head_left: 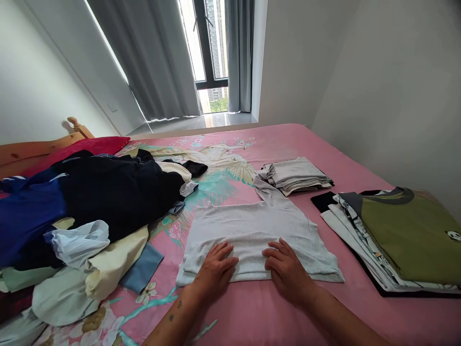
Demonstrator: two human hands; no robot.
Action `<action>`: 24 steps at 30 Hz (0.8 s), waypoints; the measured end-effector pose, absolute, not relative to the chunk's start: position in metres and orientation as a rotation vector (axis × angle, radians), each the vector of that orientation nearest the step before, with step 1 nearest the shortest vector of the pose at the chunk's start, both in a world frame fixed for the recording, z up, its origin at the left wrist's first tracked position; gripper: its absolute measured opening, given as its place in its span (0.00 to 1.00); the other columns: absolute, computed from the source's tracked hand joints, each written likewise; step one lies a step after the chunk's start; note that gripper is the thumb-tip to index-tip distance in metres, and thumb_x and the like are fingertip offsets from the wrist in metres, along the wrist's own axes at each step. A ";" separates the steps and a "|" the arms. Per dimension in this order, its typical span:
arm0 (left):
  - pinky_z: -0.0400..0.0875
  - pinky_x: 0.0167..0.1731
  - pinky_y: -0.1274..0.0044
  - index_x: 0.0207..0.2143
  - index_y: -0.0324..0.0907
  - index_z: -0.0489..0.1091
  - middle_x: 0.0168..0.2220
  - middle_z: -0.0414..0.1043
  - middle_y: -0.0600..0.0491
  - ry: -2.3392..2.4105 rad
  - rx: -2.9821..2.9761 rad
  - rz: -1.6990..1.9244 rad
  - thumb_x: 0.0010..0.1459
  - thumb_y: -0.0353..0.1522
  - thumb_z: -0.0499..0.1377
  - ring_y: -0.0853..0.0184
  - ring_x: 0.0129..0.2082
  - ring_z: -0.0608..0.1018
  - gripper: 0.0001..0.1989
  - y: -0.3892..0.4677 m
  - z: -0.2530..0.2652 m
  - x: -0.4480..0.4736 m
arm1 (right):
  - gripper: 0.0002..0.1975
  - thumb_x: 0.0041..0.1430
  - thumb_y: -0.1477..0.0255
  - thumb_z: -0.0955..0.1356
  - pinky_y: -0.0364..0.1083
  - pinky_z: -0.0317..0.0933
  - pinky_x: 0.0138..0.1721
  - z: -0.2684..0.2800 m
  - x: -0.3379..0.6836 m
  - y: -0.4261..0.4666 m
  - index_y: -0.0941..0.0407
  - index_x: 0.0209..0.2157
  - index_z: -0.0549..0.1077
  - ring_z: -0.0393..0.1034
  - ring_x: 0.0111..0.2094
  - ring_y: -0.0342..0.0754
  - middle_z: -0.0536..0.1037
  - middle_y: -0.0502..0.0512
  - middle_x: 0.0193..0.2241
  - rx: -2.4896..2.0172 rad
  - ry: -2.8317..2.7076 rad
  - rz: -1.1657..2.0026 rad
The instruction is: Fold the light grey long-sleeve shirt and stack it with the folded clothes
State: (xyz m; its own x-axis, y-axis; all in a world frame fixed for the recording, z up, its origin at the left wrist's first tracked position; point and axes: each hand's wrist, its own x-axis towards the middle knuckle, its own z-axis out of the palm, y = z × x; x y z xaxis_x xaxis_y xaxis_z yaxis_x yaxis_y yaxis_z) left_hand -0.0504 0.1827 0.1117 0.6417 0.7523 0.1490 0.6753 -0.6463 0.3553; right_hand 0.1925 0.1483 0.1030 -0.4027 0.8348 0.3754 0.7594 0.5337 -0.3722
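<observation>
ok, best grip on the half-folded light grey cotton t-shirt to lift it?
Probably pinch the light grey cotton t-shirt at its two near corners, from the near edge. The left hand and right hand lie flat there; the sleeve trails off the far right.

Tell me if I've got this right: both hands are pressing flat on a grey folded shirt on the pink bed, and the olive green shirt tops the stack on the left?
Not quite. In the head view the olive green shirt tops the stack on the right, not the left. The rest holds: left hand and right hand lie flat on the grey folded shirt on the pink bed.
</observation>
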 end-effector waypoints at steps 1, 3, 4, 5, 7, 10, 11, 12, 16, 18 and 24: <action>0.56 0.58 0.61 0.46 0.49 0.70 0.56 0.66 0.50 1.131 2.588 0.441 0.61 0.32 0.49 0.61 0.60 0.62 0.14 0.184 0.112 -0.050 | 0.16 0.50 0.85 0.59 0.58 0.45 0.60 0.104 0.192 0.146 0.53 0.34 0.71 0.57 0.56 0.50 0.74 0.51 0.44 -1.278 -2.260 0.183; 0.56 0.59 0.62 0.48 0.48 0.69 0.56 0.66 0.51 1.092 2.573 0.442 0.62 0.31 0.47 0.63 0.60 0.62 0.16 0.188 0.112 -0.046 | 0.19 0.50 0.84 0.59 0.56 0.47 0.59 0.106 0.186 0.141 0.53 0.39 0.71 0.57 0.55 0.49 0.73 0.51 0.46 -1.209 -2.295 0.226; 0.55 0.59 0.62 0.50 0.48 0.67 0.56 0.66 0.51 1.094 2.561 0.423 0.62 0.31 0.47 0.63 0.60 0.62 0.17 0.192 0.110 -0.043 | 0.19 0.50 0.84 0.60 0.54 0.50 0.58 0.106 0.182 0.139 0.53 0.40 0.71 0.59 0.53 0.49 0.74 0.51 0.45 -1.181 -2.311 0.279; 0.55 0.59 0.61 0.53 0.47 0.65 0.57 0.65 0.51 1.108 2.547 0.400 0.62 0.31 0.46 0.63 0.60 0.62 0.18 0.195 0.108 -0.039 | 0.18 0.50 0.83 0.60 0.52 0.53 0.55 0.106 0.178 0.138 0.53 0.38 0.72 0.62 0.49 0.48 0.75 0.51 0.42 -1.174 -2.317 0.340; 0.54 0.59 0.59 0.54 0.47 0.63 0.57 0.64 0.50 1.149 2.511 0.370 0.62 0.31 0.47 0.63 0.60 0.62 0.19 0.202 0.103 -0.034 | 0.13 0.50 0.83 0.60 0.49 0.59 0.45 0.105 0.174 0.136 0.54 0.30 0.71 0.65 0.38 0.46 0.75 0.50 0.31 -1.209 -2.307 0.440; 0.54 0.59 0.61 0.51 0.46 0.66 0.55 0.67 0.51 1.164 2.483 0.416 0.61 0.31 0.46 0.64 0.58 0.64 0.18 0.204 0.101 -0.029 | 0.13 0.51 0.83 0.59 0.47 0.59 0.39 0.104 0.173 0.135 0.55 0.27 0.71 0.64 0.33 0.46 0.73 0.52 0.26 -1.275 -2.278 0.464; 0.55 0.59 0.62 0.51 0.46 0.67 0.55 0.68 0.50 1.157 2.492 0.430 0.62 0.31 0.46 0.64 0.58 0.65 0.17 0.202 0.102 -0.028 | 0.14 0.50 0.83 0.59 0.48 0.59 0.41 0.104 0.174 0.135 0.55 0.31 0.72 0.64 0.37 0.47 0.74 0.53 0.31 -1.287 -2.275 0.434; 0.55 0.59 0.61 0.51 0.46 0.66 0.55 0.67 0.50 1.141 2.511 0.423 0.61 0.31 0.46 0.63 0.58 0.64 0.18 0.199 0.104 -0.028 | 0.17 0.49 0.84 0.59 0.49 0.58 0.44 0.104 0.175 0.135 0.56 0.37 0.72 0.64 0.42 0.49 0.74 0.55 0.36 -1.294 -2.278 0.400; 0.50 0.59 0.54 0.58 0.49 0.58 0.62 0.55 0.48 1.029 2.597 0.225 0.59 0.34 0.51 0.55 0.62 0.56 0.23 0.186 0.116 -0.036 | 0.16 0.48 0.83 0.61 0.48 0.59 0.43 0.110 0.175 0.136 0.54 0.35 0.73 0.65 0.41 0.48 0.75 0.53 0.36 -1.357 -2.342 0.439; 0.49 0.59 0.54 0.57 0.50 0.59 0.62 0.56 0.48 1.007 2.603 0.201 0.60 0.35 0.50 0.56 0.62 0.56 0.22 0.186 0.120 -0.041 | 0.13 0.50 0.83 0.60 0.46 0.60 0.38 0.114 0.174 0.140 0.54 0.30 0.72 0.66 0.35 0.46 0.74 0.51 0.29 -1.395 -2.298 0.466; 0.47 0.60 0.56 0.60 0.48 0.54 0.63 0.52 0.49 1.287 2.642 0.209 0.62 0.40 0.46 0.58 0.63 0.54 0.24 0.197 0.103 -0.062 | 0.22 0.62 0.73 0.57 0.55 0.44 0.60 0.091 0.194 0.165 0.54 0.57 0.59 0.51 0.60 0.49 0.63 0.55 0.58 -1.390 -2.376 0.114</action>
